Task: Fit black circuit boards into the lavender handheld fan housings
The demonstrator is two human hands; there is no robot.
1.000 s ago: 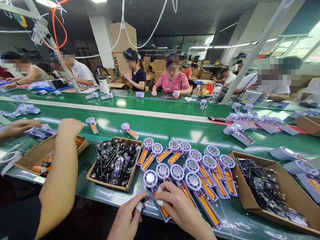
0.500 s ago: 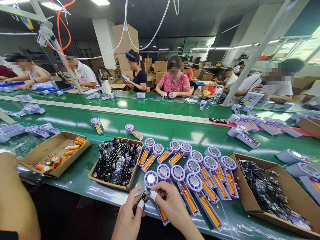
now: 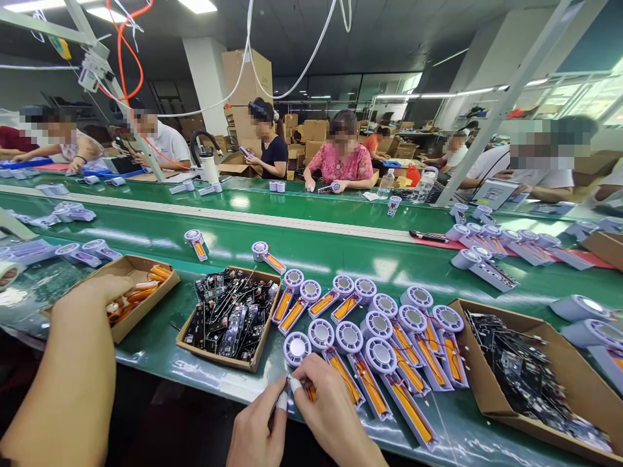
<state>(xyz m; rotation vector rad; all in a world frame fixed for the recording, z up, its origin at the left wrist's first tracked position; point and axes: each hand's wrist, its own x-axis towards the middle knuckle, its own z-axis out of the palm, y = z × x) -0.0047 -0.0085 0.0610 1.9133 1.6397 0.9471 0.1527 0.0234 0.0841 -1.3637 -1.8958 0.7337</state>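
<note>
My left hand (image 3: 257, 425) is closed on a narrow black circuit board (image 3: 273, 410), mostly hidden by the fingers. My right hand (image 3: 335, 405) pinches close to the board's end, its fingertips meeting those of the left; a thin wire showed there a moment ago. White finger covers are on both hands. Just behind lies a light purple handheld fan housing (image 3: 296, 349) with a round head, its orange battery partly under my right hand. Several more such fan housings (image 3: 382, 355) with orange batteries and loose wires lie beside my right hand.
A carton of black circuit boards (image 3: 263, 353) stands ahead left, another carton (image 3: 479, 383) at right. A co-worker's arm (image 3: 80, 350) reaches into a carton of orange batteries (image 3: 141, 314). Beyond runs a green conveyor belt (image 3: 331, 250), with people seated across it.
The co-worker's arm at left has reached into the battery carton. My two hands have drawn closer together, and the circuit board is now more hidden by my fingers.
</note>
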